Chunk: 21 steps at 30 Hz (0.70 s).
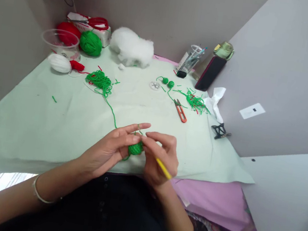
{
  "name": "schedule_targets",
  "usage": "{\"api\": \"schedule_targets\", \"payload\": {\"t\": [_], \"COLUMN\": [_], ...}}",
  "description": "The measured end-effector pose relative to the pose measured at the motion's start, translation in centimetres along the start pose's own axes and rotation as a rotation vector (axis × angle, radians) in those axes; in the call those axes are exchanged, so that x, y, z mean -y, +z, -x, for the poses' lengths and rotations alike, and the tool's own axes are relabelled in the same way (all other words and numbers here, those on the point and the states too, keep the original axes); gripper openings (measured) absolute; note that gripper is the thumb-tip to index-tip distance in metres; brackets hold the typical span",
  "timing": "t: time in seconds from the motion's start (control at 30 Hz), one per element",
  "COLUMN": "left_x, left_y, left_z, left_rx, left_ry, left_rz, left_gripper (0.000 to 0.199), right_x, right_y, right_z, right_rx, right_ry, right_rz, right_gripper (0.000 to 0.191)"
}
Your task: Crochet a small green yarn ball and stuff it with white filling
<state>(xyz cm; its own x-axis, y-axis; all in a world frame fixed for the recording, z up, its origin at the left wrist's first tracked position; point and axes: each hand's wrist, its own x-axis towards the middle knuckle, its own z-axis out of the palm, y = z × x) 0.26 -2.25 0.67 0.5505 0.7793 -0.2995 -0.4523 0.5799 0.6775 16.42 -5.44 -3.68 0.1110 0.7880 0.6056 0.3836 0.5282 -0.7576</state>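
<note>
Between thumb and fingers, my left hand (115, 144) pinches a small green crochet piece (135, 148); its index finger points out with green yarn looped over it. My right hand (161, 155) is closed around a crochet hook with a yellow handle (163, 168), its tip end at the top edge of the piece and hidden by the fingers. A green strand (111, 109) runs from my left hand up to a loose tangle of green yarn (100, 82) on the table.
Orange thread snips (181, 111), yarn scraps (196, 101) and two small green crochet balls (167, 82) lie beyond my right hand. At the back stand white stuffing (132, 47), a green yarn ball (90, 43), a plastic tub (61, 43), a clear cup (189, 61) and a phone (211, 74) against a bottle.
</note>
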Motion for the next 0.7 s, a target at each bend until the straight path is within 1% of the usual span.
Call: {"api": "schedule_targets", "payload": {"t": [0.03,0.1,0.17,0.23,0.27,0.3,0.37,0.4,0.43,0.47,0.5,0.57,0.6,0.63,0.67,0.7], "left_x": [-0.2,-0.7,-0.9,-0.7,-0.5,-0.2,0.3,0.4,0.5,0.4,0.3,-0.1,-0.2,-0.3,-0.2,0.0], "left_y": [-0.3,-0.8,-0.9,-0.5,-0.2,0.2,0.8,0.9,0.9,0.7,0.5,0.0,-0.2,-0.3,-0.3,-0.2], "left_z": [-0.1,-0.3,-0.4,-0.3,-0.2,-0.2,-0.2,-0.2,-0.3,-0.5,-0.6,-0.7,-0.8,-0.8,-0.7,-0.7], "left_rx": [0.023,0.059,0.087,0.067,0.030,-0.016,-0.098,-0.118,-0.120,-0.110,-0.096,-0.076,-0.081,-0.096,-0.117,-0.139], "left_ry": [-0.004,0.005,0.007,0.027,0.058,0.100,0.175,0.181,0.162,0.124,0.084,0.045,0.065,0.114,0.178,0.244], "left_rz": [0.016,0.017,-0.018,-0.074,-0.096,-0.109,-0.095,-0.074,-0.052,-0.036,-0.030,-0.059,-0.093,-0.138,-0.187,-0.232], "left_gripper": [0.046,0.042,0.043,0.048,0.050,0.052,0.054,0.053,0.051,0.049,0.046,0.041,0.039,0.039,0.041,0.044], "right_x": [0.4,1.1,1.6,1.7,1.7,1.5,1.2,1.1,1.0,0.9,1.0,1.3,1.4,1.6,1.7,1.8], "right_y": [-0.3,-0.8,-1.1,-0.9,-0.6,-0.2,0.6,0.9,1.0,1.0,0.8,0.1,-0.2,-0.4,-0.5,-0.4], "right_z": [-0.5,-1.5,-2.2,-2.1,-1.9,-1.5,-0.7,-0.4,-0.2,-0.3,-0.4,-1.1,-1.4,-1.7,-1.8,-1.8], "right_rx": [-0.038,-0.106,-0.118,-0.109,-0.095,-0.085,-0.079,-0.104,-0.125,-0.141,-0.149,-0.149,-0.155,-0.149,-0.141,-0.113], "right_ry": [-0.019,0.015,0.119,0.181,0.174,0.132,-0.021,-0.125,-0.195,-0.215,-0.200,-0.077,-0.019,0.036,0.068,0.073], "right_rz": [-0.033,-0.161,-0.306,-0.361,-0.318,-0.229,0.026,0.122,0.174,0.177,0.129,-0.035,-0.112,-0.162,-0.176,-0.143], "right_gripper": [0.029,0.019,0.015,0.016,0.016,0.016,0.022,0.027,0.032,0.035,0.034,0.026,0.021,0.020,0.020,0.020]}}
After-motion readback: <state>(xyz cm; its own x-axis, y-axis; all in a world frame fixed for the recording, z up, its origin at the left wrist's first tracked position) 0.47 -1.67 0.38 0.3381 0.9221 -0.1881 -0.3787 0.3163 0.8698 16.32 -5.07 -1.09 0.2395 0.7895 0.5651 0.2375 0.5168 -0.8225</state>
